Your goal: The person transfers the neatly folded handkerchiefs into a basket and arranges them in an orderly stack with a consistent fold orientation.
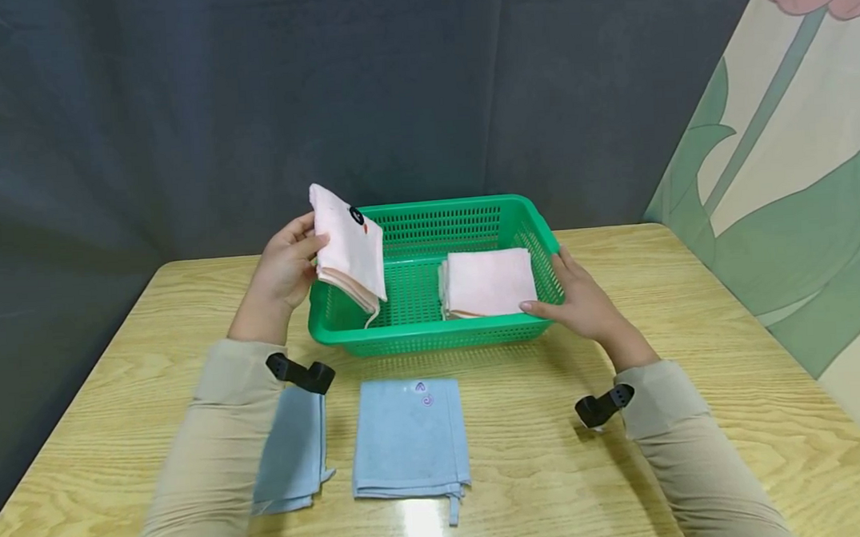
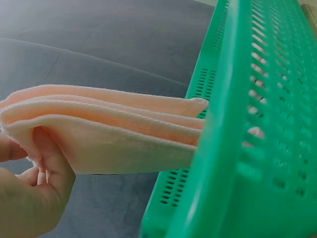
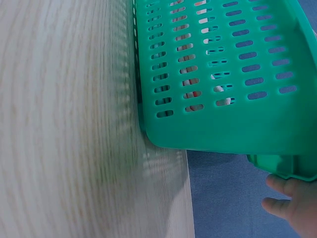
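My left hand (image 1: 286,263) pinches a folded pale pink towel (image 1: 350,244) by its left edge, thumb on the front face. Dark and orange marks show near the towel's top, and its lower end dips inside the left end of a green plastic basket (image 1: 433,329). In the left wrist view the towel's folded layers (image 2: 114,129) fan out beside the basket rim (image 2: 218,119). At the basket's right end, my right hand (image 1: 583,298) grips the rim, thumb over the front corner and fingers along the outer side. Another folded pink towel (image 1: 491,282) lies inside, near that hand.
Two folded blue cloths lie in front of the basket: one cloth (image 1: 411,437) with small purple marks, the other cloth (image 1: 294,451) partly hidden by my left sleeve. The wooden table (image 1: 525,457) ends at a dark curtain (image 1: 393,94). A flower-patterned panel (image 1: 795,204) stands at right.
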A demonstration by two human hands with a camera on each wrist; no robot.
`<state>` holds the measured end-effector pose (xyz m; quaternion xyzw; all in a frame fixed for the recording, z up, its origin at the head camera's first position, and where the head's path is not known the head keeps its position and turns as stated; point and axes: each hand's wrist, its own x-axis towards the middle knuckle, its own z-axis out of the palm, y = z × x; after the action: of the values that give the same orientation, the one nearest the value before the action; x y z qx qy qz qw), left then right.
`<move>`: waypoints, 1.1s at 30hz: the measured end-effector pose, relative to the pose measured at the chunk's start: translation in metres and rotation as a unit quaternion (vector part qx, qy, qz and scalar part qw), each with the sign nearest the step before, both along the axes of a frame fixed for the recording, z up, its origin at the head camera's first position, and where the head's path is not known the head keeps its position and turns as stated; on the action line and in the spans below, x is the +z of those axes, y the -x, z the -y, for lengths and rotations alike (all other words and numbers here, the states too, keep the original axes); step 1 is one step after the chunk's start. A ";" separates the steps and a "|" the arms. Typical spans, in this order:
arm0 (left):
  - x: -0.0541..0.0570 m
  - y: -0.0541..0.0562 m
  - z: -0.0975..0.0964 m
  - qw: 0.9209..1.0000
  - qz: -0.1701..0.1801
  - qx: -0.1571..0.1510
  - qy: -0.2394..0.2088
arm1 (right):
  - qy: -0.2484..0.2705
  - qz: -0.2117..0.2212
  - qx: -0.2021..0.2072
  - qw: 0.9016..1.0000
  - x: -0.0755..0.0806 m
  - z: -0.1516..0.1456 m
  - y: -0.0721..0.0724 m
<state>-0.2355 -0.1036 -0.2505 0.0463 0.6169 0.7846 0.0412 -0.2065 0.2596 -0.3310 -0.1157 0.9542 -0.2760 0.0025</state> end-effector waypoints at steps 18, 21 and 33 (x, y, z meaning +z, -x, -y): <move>-0.022 0.009 -0.029 0.999 0.046 -0.009 0.028 | 0.001 -0.003 0.000 1.000 -0.001 0.000 0.001; -0.024 0.010 -0.032 0.998 0.052 -0.010 0.039 | 0.000 -0.003 0.000 1.000 -0.002 -0.001 0.001; -0.031 0.016 -0.052 0.996 0.070 -0.014 0.060 | 0.001 -0.003 0.002 1.000 -0.002 -0.001 0.001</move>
<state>-0.2510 -0.0515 -0.2812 -0.0025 0.6578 0.7468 0.0984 -0.2074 0.2603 -0.3328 -0.1182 0.9537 -0.2765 0.0000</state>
